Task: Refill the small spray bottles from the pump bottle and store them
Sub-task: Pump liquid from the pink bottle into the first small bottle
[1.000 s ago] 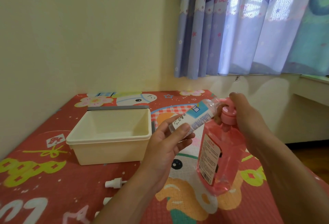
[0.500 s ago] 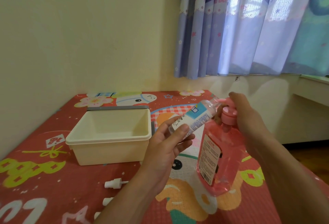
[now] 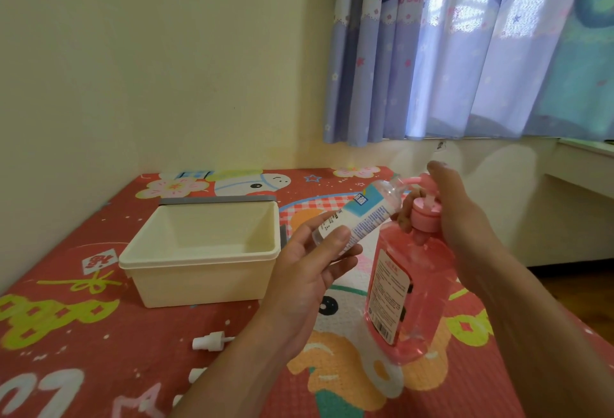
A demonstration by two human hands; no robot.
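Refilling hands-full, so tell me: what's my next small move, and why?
Probably press the pump head down with the right hand: the left hand holds the small spray bottle tilted, its open neck at the spout of the pump bottle, and the pump stem looks raised.

Two body parts are in view: the left hand (image 3: 309, 275) with its forearm (image 3: 232, 368), and the right hand (image 3: 461, 215) with its forearm (image 3: 531, 318). Both hands are bare. Both forearms are uncovered along their whole visible length.

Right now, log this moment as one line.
left hand: holds small spray bottle tilted, mouth at spout | right hand: grips pump bottle head | spray cap: on mat
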